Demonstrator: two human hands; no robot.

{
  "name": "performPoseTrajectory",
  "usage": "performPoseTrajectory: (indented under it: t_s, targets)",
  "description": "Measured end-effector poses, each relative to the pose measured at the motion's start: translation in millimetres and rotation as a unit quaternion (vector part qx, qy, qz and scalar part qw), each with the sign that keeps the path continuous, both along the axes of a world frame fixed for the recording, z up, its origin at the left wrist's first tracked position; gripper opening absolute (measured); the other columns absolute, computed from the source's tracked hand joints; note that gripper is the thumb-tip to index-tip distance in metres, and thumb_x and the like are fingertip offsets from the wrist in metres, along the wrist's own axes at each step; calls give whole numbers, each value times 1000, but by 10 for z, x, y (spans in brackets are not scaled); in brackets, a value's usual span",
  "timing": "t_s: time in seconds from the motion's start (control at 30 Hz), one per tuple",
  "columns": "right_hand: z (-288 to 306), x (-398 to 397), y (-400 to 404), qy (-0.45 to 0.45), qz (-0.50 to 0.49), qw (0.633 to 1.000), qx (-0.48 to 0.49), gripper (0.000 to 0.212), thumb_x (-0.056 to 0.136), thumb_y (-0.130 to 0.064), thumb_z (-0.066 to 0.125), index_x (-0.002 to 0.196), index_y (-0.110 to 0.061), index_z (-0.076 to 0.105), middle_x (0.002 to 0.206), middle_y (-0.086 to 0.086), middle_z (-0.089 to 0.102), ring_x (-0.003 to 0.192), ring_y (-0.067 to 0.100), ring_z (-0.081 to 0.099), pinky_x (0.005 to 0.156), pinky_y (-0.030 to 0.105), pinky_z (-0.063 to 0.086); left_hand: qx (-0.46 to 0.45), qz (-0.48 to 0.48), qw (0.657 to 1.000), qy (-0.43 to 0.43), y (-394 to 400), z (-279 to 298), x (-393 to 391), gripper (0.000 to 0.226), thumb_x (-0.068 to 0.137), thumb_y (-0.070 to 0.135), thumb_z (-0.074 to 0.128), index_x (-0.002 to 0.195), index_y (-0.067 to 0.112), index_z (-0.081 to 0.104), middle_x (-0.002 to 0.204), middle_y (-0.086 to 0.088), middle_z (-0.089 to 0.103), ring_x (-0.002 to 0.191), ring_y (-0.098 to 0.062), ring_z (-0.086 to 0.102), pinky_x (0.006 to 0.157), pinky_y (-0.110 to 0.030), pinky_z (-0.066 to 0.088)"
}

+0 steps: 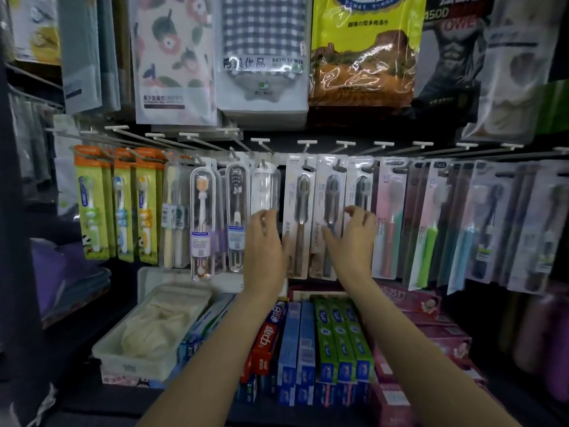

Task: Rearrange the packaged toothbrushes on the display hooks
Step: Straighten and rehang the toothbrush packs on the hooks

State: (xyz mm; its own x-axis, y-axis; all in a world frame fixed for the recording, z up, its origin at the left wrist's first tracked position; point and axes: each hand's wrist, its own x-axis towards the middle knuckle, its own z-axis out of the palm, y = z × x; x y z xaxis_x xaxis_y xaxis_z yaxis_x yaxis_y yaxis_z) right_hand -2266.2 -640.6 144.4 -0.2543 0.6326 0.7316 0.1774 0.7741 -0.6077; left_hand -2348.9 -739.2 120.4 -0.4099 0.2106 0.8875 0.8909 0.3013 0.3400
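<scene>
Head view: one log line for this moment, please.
left hand: open, by clear toothbrush pack | right hand: open, before white toothbrush pack | nothing lifted off hooks

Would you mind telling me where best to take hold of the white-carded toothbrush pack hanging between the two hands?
Probably pinch the white-carded toothbrush pack by its flat lower side edges, coming straight from the front. It hangs upright on its hook, neighbours sit close on both sides, and the raised blister down the middle leaves only thin card margins.

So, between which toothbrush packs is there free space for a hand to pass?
A dark gap opens between the clear pack by the left hand and the white-card pack. The orange-green packs on the left and the pink packs on the right hang crowded, overlapping.
</scene>
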Motion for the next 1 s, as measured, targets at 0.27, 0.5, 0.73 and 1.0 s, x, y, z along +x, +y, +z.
performPoseTrajectory:
  t_s: [0.27, 0.5, 0.73, 1.0]
  targets:
    - [-85, 13, 227, -22, 156, 975, -159, 55, 89, -13, 61, 134, -9, 29, 128, 12, 48, 109, 18, 50, 85, 25, 41, -24, 31, 997, -65, 460, 95, 153, 78, 89, 19, 59, 148, 14, 7, 139, -15, 31, 121, -27, 39, 92, -34, 44]
    - [-58, 35, 319, -57, 179, 974, -123, 48, 92, -7, 54, 135, -8, 31, 108, 5, 51, 92, 12, 46, 78, 22, 39, -51, 62, 994, -70, 534, 70, 89, 85, 86, 10, 61, 148, 12, 2, 137, -19, 32, 113, -29, 46, 86, -37, 49]
    - [-164, 313, 573, 69, 49, 996, -17, 29, 92, -11, 54, 120, -4, 47, 116, 10, 49, 100, 14, 46, 87, 23, 40, -3, 102, 989, 108, 605, 45, 258, 62, 73, 6, 65, 132, 8, 46, 127, -19, 49, 112, -33, 52, 90, -46, 49]
    - [-217, 265, 816, -74, 87, 988, -107, 44, 93, -23, 55, 127, 2, 42, 124, 19, 55, 110, 27, 53, 82, 27, 41, -139, 136, 956, 221, 803, -171, 224, 73, 60, 5, 76, 128, 21, 55, 142, -6, 44, 129, -28, 31, 102, -44, 28]
